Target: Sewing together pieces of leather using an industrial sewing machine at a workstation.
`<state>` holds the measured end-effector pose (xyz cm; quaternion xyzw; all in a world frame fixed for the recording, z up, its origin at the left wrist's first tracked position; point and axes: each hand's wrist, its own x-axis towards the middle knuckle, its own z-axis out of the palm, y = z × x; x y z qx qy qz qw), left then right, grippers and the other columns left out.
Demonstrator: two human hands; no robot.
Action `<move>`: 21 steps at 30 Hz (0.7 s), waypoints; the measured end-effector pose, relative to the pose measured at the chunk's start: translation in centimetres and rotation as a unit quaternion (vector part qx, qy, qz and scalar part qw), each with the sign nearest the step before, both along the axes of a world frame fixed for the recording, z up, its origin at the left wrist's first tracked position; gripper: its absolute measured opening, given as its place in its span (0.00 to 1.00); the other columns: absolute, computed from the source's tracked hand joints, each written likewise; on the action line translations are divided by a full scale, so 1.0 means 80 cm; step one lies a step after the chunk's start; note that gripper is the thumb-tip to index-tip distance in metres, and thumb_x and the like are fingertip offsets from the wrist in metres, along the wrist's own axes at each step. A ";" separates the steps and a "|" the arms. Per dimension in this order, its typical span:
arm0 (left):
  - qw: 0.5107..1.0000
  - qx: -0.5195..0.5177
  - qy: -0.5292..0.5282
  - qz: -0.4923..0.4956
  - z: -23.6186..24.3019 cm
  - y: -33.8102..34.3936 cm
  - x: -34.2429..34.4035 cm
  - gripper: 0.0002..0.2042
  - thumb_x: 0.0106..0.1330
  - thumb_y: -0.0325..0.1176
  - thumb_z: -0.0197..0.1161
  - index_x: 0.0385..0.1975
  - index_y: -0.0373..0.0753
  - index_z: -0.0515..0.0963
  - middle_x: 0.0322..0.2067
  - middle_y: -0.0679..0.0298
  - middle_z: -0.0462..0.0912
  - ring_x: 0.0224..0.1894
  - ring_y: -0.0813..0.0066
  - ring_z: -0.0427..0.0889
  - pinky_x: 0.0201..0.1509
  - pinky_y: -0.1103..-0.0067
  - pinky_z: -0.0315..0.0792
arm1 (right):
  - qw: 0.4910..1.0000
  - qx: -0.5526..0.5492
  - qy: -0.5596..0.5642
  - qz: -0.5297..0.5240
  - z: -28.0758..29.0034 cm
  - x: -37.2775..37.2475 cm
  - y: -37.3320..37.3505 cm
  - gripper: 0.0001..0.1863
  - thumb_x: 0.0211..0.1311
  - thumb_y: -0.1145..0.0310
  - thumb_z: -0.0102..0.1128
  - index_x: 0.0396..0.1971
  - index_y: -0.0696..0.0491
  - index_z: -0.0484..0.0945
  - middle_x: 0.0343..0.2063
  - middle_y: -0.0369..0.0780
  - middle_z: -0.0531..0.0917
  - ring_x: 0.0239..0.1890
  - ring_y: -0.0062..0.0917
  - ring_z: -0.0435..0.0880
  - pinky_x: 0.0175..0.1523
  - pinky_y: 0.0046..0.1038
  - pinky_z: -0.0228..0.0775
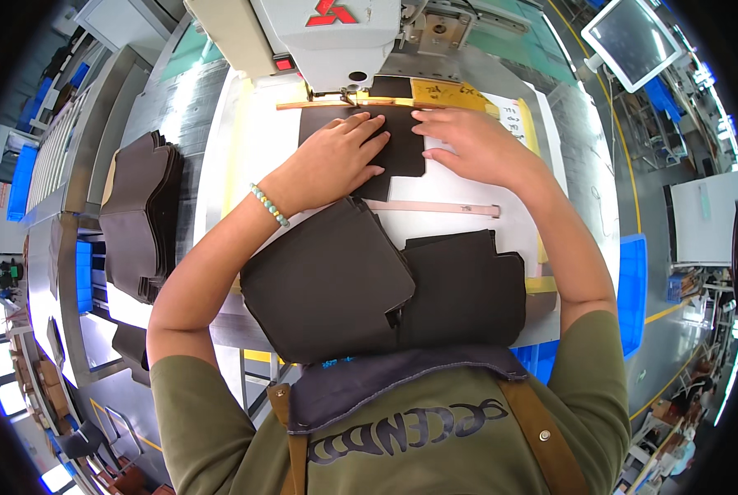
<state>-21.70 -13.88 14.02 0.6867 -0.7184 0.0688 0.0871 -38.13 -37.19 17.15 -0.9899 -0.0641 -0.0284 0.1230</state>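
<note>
Flat dark panels (408,153), which look like cut leather or similar sheet, lie under the head of a sewing machine (336,49). Spread over them is my left hand (340,157), its fingers stretched forward and a beaded bracelet on the wrist. My right hand (468,144) has its fingers extended at the panels' right edge, fingertips at or near that edge. A thin orange-yellow strip (299,105) runs across the panels' far part, beneath the machine's needle area. Whether the panels are separate or joined, I cannot tell.
Closer to me lie two stacks of dark panels, a left one (328,276) and a right one (468,289). A pink strip (443,208) rests beyond them. Another tall stack (138,214) stands far left. A yellow piece (451,95) sits behind my right hand; a monitor (631,41) is upper right.
</note>
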 end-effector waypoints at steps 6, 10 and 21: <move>1.000 -0.002 0.006 -0.011 0.001 -0.019 -0.016 0.25 0.76 0.43 0.63 0.65 0.32 0.76 0.70 0.48 0.74 0.73 0.51 0.71 0.76 0.63 0.68 | 0.999 0.006 0.033 0.004 -0.001 -0.001 -0.005 0.21 0.72 0.61 0.64 0.60 0.54 0.84 0.69 0.41 0.79 0.69 0.37 0.78 0.72 0.37 0.72; 1.000 -0.005 0.010 -0.009 0.003 -0.030 -0.026 0.26 0.76 0.43 0.63 0.65 0.30 0.75 0.69 0.47 0.74 0.73 0.50 0.71 0.75 0.63 0.69 | 1.000 0.002 0.010 0.025 -0.003 -0.005 -0.009 0.22 0.71 0.61 0.65 0.61 0.55 0.83 0.70 0.41 0.78 0.69 0.37 0.78 0.71 0.38 0.72; 0.997 0.023 -0.044 0.051 0.022 -0.042 -0.057 0.25 0.75 0.43 0.63 0.64 0.29 0.76 0.69 0.49 0.75 0.69 0.48 0.75 0.73 0.63 0.71 | 0.978 0.005 -0.182 -0.098 0.028 -0.047 -0.113 0.22 0.70 0.56 0.67 0.57 0.52 0.85 0.60 0.42 0.86 0.56 0.44 0.87 0.63 0.41 0.78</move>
